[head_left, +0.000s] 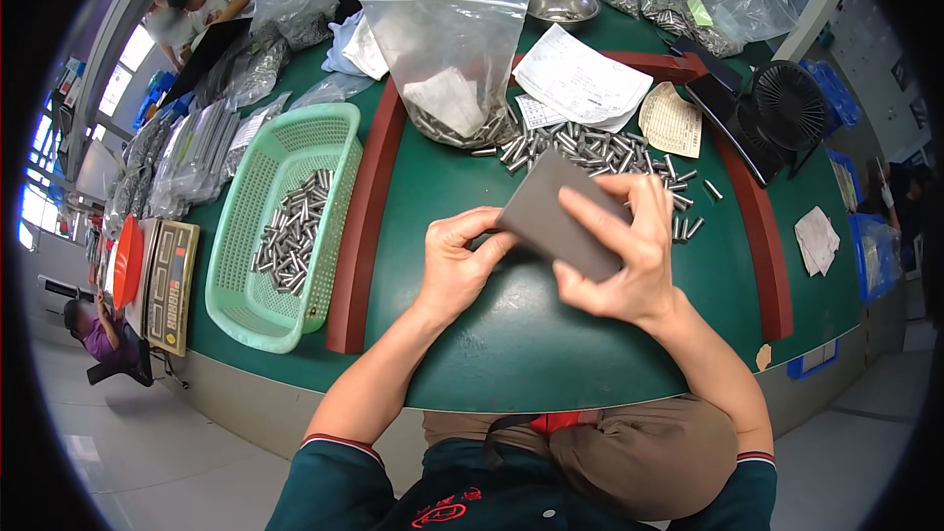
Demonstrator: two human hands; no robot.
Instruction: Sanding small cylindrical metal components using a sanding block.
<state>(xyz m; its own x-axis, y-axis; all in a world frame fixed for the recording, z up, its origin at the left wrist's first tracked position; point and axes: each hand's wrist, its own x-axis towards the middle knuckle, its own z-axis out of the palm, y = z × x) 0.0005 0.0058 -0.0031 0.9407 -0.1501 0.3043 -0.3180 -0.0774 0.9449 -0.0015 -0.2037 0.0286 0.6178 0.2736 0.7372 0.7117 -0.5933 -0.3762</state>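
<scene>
A dark grey, flat rectangular pad (554,208) is tilted above the green table, slightly blurred. My right hand (629,261) grips it, fingers lying across its upper face and thumb at its lower edge. At the pad's left corner, my left hand (460,261) is closed in a pinch; whether a small part is also between those fingers is hidden. Just beyond the pad lies a loose heap of short shiny metal pins (590,147), partly covered by the pad and my right hand. A few stray pins (713,190) lie to the right of the heap.
A green plastic basket (231,265) with more pins stands left. Dark red rails (359,265) frame the work area. Behind the heap are a clear bag of pins (442,49), papers (585,74) and a steel bowl (563,6). A black fan (789,103) stands right, a scale (172,285) far left.
</scene>
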